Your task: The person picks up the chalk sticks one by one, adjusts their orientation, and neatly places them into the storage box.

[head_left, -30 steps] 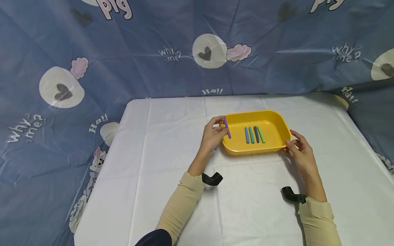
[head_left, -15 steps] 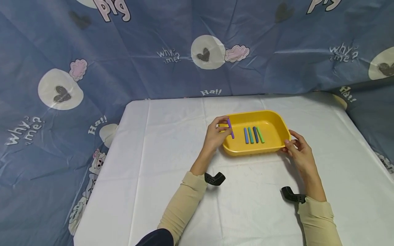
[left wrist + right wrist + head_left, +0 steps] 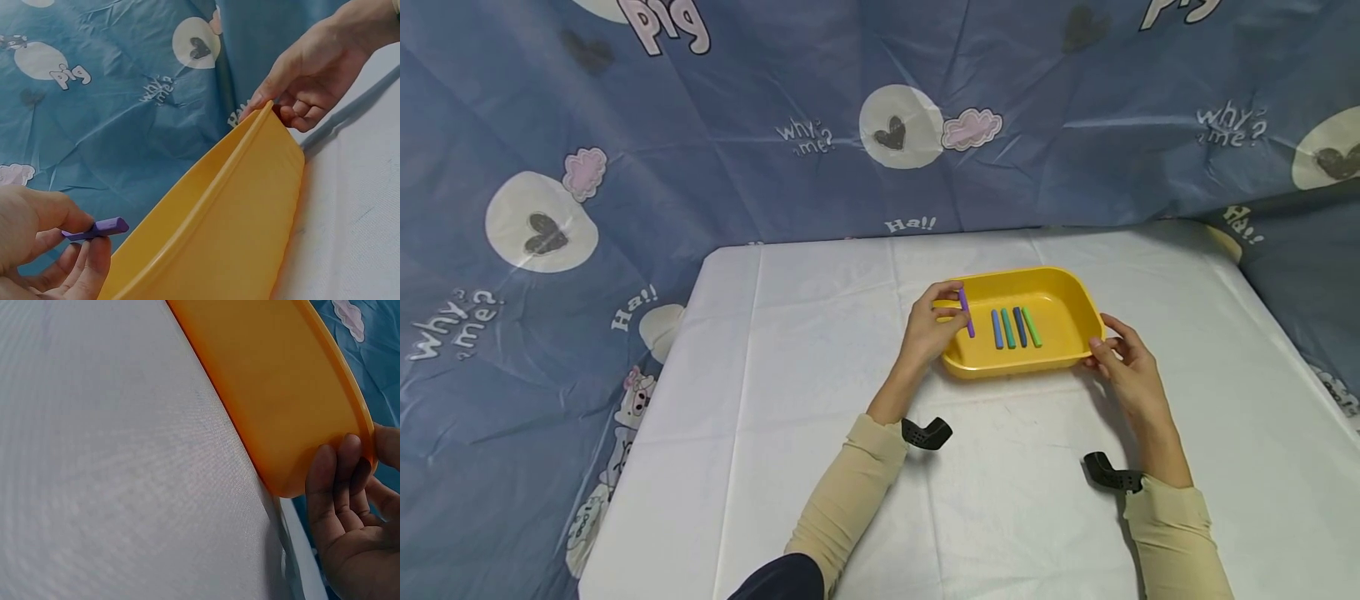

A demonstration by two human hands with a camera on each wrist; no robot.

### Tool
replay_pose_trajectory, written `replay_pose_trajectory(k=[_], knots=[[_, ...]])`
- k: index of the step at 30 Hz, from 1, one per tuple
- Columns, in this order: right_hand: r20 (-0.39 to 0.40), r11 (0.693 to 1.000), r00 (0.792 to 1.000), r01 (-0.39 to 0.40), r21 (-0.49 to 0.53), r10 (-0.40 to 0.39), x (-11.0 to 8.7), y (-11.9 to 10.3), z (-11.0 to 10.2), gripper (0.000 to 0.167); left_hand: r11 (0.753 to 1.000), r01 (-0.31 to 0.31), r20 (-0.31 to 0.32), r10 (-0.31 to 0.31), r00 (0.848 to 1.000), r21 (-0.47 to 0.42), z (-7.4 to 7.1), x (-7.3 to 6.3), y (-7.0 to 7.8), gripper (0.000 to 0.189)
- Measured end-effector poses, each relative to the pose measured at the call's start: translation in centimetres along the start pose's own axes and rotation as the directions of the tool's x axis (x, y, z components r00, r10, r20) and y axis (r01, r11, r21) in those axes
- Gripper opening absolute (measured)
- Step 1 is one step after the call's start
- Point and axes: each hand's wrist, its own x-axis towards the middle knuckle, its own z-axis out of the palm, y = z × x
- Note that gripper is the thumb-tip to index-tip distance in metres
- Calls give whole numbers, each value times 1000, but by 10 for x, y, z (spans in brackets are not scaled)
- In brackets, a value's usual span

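Observation:
My left hand (image 3: 928, 327) pinches a short purple stick (image 3: 106, 227), the size of a crayon, between thumb and fingers. It holds the stick over the left end of a yellow tray (image 3: 1078, 312), just inside the rim. Inside the tray lies a row of similar sticks: a light blue stick (image 3: 997, 329), a teal stick (image 3: 1008, 328), a dark blue stick (image 3: 1019, 327) and a green stick (image 3: 1032, 327). At the tray's right front corner my right hand (image 3: 1127, 367) grips the rim, thumb on top and fingers against the outer wall (image 3: 281, 412).
The tray is on a white-covered table (image 3: 820, 350). Behind the table hangs a blue printed cloth (image 3: 737, 100), which also comes down on both sides. A black camera mount (image 3: 928, 434) juts from the left wrist, and another black mount (image 3: 1108, 472) from the right.
My left hand has moved slightly right with the purple stick, from the tray's left rim to just inside it. My right hand keeps its grip on the tray.

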Motion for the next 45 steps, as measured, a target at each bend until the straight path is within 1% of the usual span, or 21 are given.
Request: replay_pose_trajectory(k=[9, 12, 18, 20, 25, 31, 38, 42, 45], knots=[[6, 1000, 1000, 5, 15, -6, -1, -1, 1, 56, 998, -5, 0, 5, 1000, 58, 5, 3, 0, 47], [7, 1000, 1000, 11, 11, -11, -1, -2, 1, 56, 997, 0, -2, 0, 1000, 75, 6, 4, 0, 46], [6, 1000, 1000, 15, -5, -15, -1, -3, 0, 57, 993, -3, 22, 0, 1000, 122, 8, 5, 2, 46], [4, 1000, 1000, 13, -14, -13, -1, -3, 0, 57, 992, -4, 20, 1, 1000, 128, 9, 6, 2, 46], [-3, 1000, 1000, 4, -30, -4, -1, -3, 0, 58, 989, -24, 24, 20, 999, 144, 12, 8, 4, 45], [-10, 999, 1000, 3, -52, -4, -1, -2, 1, 57, 982, -43, 48, 34, 998, 182, 16, 10, 5, 45], [-3, 1000, 1000, 15, -25, -15, -2, -3, 0, 56, 973, -56, 59, 44, 997, 222, 23, 15, 6, 45], [6, 1000, 1000, 21, -11, -21, -1, -3, -1, 57, 967, -50, 59, 36, 998, 250, 25, 17, 6, 45], [2, 1000, 1000, 15, -24, -15, -1, -2, -2, 57, 963, -45, 56, 32, 998, 265, 28, 18, 5, 45]])
